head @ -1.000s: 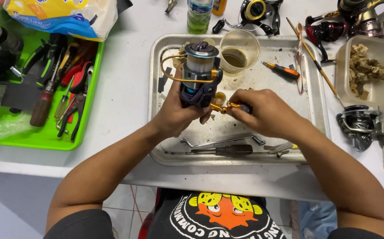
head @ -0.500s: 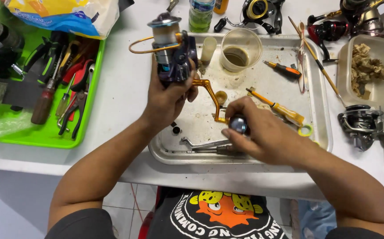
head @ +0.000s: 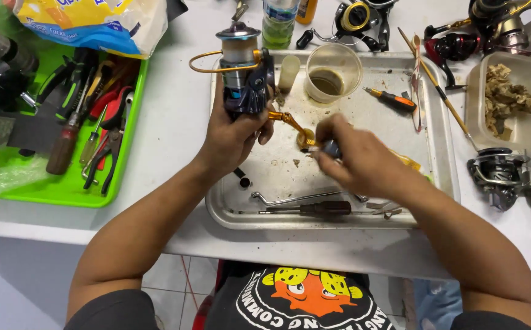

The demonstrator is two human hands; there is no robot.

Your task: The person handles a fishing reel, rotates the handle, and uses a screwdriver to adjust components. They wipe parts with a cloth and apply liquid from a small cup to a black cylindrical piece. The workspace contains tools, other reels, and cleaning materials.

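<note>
Holding a dark spinning reel [head: 245, 79] upright over the metal tray's [head: 439, 153] far-left corner, the left hand [head: 232, 137] wraps its body; right hand [head: 360, 162] fingers pinch the gold crank handle [head: 290, 122] (seemingly attached), so reassembly looks unfinished, tools lying loose.

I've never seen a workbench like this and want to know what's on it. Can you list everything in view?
Fishing reel: one, dark blue with gold bail and handle, held upright over the tray's left edge.
Metal tray: one, silver, centre of the table.
Plastic cup: one, clear, brown liquid inside, at the tray's far edge.
Small screwdriver: one, orange and black, on the tray.
Long tool: one, dark handle, at the tray's near edge.
Green tray: one, left, holding pliers and screwdrivers.
Other reels: several, right and far side.
Clear tub: one, right, brownish scraps inside.
Left hand: grips the reel.
Right hand: on the handle knob.
</note>
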